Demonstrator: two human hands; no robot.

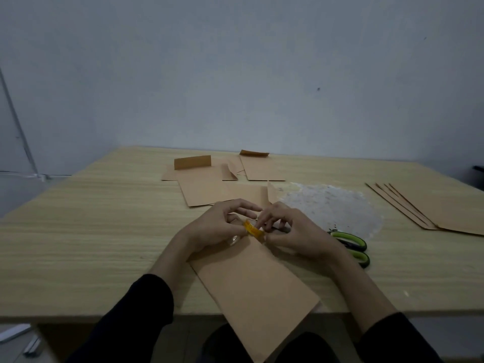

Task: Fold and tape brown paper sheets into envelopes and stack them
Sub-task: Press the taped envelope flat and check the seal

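A folded brown paper sheet point(251, 286) lies in front of me, its near end hanging over the table's front edge. Above its far end my left hand point(209, 229) grips a small roll of clear tape with a yellow core point(252, 228). My right hand point(296, 231) touches the same roll from the right, fingertips pinched at its rim. Cut and partly folded brown sheets point(207, 184) lie farther back at the middle, and one folded sheet point(262, 167) lies near the far edge. A fanned stack of brown envelopes point(432, 208) rests at the right.
Green-handled scissors point(352, 244) lie just right of my right hand. A crumpled clear plastic sheet point(330, 205) is spread behind them. The wooden table point(91, 231) stands against a pale wall. White strips point(15, 334) lie on the floor at lower left.
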